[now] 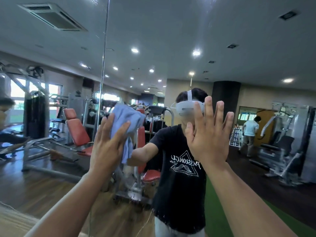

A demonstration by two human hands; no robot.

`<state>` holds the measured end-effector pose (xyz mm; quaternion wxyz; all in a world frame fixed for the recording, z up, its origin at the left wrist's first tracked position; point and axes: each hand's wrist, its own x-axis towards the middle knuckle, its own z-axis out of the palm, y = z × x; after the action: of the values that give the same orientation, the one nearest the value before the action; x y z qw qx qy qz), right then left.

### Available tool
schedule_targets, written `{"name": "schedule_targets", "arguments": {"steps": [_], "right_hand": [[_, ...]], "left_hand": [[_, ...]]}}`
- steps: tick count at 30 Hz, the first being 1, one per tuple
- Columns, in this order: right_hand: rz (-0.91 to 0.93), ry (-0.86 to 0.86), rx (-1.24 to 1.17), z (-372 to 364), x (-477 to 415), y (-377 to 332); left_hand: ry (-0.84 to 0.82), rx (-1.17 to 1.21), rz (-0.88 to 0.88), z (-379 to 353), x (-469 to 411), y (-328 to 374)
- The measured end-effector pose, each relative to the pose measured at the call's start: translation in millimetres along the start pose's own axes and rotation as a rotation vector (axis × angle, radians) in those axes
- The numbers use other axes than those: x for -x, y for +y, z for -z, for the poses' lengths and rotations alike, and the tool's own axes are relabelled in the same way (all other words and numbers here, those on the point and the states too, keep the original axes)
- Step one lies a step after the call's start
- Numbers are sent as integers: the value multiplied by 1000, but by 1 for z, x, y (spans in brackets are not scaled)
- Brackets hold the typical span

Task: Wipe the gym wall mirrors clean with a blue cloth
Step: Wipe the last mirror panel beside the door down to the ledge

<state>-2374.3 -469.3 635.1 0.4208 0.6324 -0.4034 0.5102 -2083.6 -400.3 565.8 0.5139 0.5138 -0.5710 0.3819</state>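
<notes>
The wall mirror (pixel 188 31) fills the whole view, with a vertical seam (pixel 104 65) between two panes left of centre. My left hand (pixel 108 144) presses a crumpled blue cloth (pixel 127 120) flat against the glass just right of the seam, fingers spread over it. My right hand (pixel 210 134) lies flat on the glass at the same height, fingers apart, holding nothing. The reflection shows a person in a black printed T-shirt and a white headset, partly hidden behind my hands. Small droplets and specks dot the glass low down near the shirt's reflection.
Reflected in the mirror are red-padded weight machines (pixel 77 132) on the left, grey machines (pixel 282 147) on the right, a person walking at the far right (pixel 249 134), wooden flooring and a green turf strip (pixel 220 211). A pale ledge (pixel 13 224) sits at bottom left.
</notes>
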Motion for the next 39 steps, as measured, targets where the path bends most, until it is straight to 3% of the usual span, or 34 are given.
{"name": "schedule_targets", "arguments": {"steps": [3, 8, 12, 16, 22, 26, 31, 34, 39], "right_hand": [[1, -8, 12, 0, 0, -1], [-62, -34, -73, 9, 1, -14], [0, -68, -131, 12, 29, -41], [158, -126, -117, 5, 68, -56], [204, -150, -76, -12, 89, -53], [202, -108, -64, -20, 92, -53], [185, -94, -59, -23, 95, -55], [186, -86, -57, -24, 95, -56], [196, -56, -47, -25, 96, -56]], "left_hand": [[108, 150, 276, 3, -45, 5], [137, 108, 408, -9, -71, 44], [131, 80, 298, -21, -34, 47], [147, 55, 326, -28, 12, 41], [206, 155, 528, -36, 92, 41], [237, 289, 791, -40, 153, 45], [276, 367, 945, -40, 146, 50], [296, 347, 910, -38, 107, 51], [219, 269, 647, -21, 4, 47]]}}
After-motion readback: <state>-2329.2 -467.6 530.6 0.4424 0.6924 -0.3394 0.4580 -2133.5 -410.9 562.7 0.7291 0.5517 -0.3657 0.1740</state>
